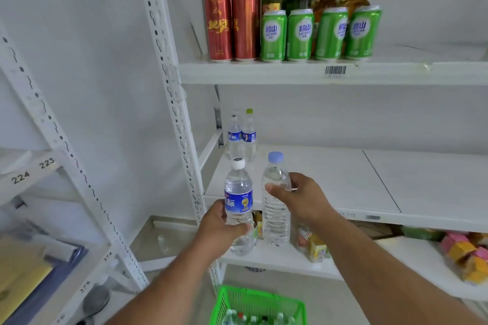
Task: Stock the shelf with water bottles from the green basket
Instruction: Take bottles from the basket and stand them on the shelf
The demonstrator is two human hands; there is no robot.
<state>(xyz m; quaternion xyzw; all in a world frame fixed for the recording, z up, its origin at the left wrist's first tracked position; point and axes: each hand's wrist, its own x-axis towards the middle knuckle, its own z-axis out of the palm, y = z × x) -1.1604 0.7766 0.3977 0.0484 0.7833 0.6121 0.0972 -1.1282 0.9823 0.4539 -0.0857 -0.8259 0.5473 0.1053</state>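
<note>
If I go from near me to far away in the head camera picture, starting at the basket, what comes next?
Green basket → left hand gripping the blue-label bottle → right hand gripping the plain bottle → two bottles at the shelf's back.

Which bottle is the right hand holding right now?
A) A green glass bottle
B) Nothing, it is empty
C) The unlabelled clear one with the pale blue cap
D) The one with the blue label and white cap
C: the right hand grips the clear unlabelled bottle with the pale blue cap, while the left hand holds the blue-labelled bottle with the white cap.
</note>
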